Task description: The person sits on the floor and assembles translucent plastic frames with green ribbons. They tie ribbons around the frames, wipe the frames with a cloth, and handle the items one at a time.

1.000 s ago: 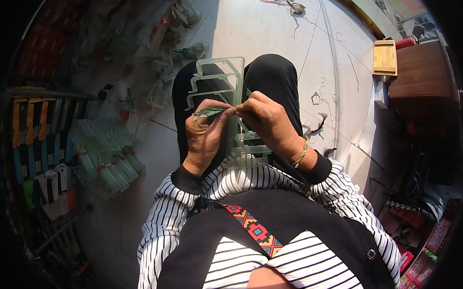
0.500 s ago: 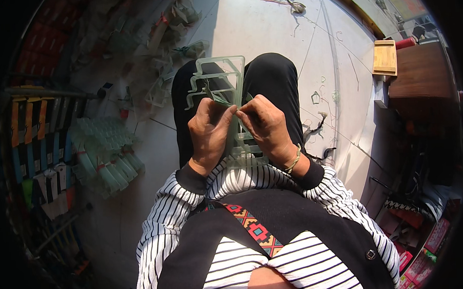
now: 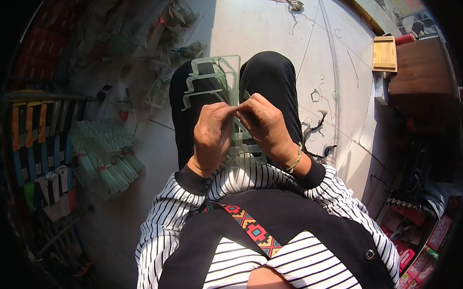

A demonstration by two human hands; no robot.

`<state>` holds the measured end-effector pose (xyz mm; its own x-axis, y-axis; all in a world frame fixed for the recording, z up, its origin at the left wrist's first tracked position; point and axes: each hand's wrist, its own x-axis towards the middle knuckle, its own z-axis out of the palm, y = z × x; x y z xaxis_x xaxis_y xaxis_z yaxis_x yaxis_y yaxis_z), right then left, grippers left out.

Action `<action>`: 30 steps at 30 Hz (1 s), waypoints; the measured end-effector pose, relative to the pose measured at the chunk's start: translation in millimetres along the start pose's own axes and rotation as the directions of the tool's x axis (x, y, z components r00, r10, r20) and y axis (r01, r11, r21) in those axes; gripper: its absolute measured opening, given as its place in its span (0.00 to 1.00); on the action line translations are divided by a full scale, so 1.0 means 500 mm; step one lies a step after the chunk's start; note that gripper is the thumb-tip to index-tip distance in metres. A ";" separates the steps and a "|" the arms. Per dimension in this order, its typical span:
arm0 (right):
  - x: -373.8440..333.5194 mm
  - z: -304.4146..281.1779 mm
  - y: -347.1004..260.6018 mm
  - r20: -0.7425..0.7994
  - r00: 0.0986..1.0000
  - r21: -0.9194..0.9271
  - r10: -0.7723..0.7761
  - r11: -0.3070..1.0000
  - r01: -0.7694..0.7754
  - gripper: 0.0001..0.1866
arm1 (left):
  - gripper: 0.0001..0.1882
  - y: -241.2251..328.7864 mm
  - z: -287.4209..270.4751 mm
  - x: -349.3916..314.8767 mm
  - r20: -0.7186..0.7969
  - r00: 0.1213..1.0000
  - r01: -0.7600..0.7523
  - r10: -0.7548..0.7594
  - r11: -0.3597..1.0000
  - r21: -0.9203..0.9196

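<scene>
Between my knees stands a bundle of pale green, translucent plastic frames (image 3: pixel 235 73) with stepped, hooked arms on the left side. My left hand (image 3: pixel 211 127) and my right hand (image 3: pixel 264 124) meet over the middle of the bundle. Both are closed, thumbs and fingertips pinched together and nearly touching. A thin green strip (image 3: pixel 246 94) shows beside the right fingers; most of it is hidden by the hands. The lower end of the bundle rests near my lap, below the fingers.
More pale green plastic pieces (image 3: pixel 110 164) lie stacked on the left, with others heaped (image 3: pixel 162 70) farther off. Packaged goods (image 3: pixel 40 136) hang at the far left. A wooden block (image 3: pixel 384 54) and a brown box stand right. String scraps litter the tiled floor (image 3: pixel 268 26).
My left hand has turned inward, and its fingers now cover the green strip that showed above them. The top of the bundle has shifted slightly left. My right hand stays pinched.
</scene>
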<state>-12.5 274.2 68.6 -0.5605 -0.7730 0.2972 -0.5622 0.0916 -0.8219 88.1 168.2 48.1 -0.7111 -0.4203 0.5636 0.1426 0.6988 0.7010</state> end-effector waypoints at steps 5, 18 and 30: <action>-0.008 0.009 0.006 -0.040 0.997 -0.070 -0.070 0.995 0.067 0.08 | 0.17 0.004 0.000 0.002 -0.027 1.000 0.011 -0.010 1.000 0.028; -0.010 0.014 0.003 -0.059 0.991 -0.185 -0.123 0.977 0.110 0.07 | 0.07 0.038 -0.012 0.011 0.020 0.959 0.282 -0.282 0.959 -0.018; -0.012 0.016 -0.001 0.020 0.999 -0.030 -0.051 0.998 0.051 0.05 | 0.06 0.033 -0.071 0.054 0.510 0.605 0.700 -0.612 0.714 0.027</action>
<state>-4.0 274.0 63.6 -0.5187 -0.7893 0.3286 -0.6080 0.0703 -0.7908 95.6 147.6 90.6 -0.8684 -0.3863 -0.3110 -0.4143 0.2206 0.8830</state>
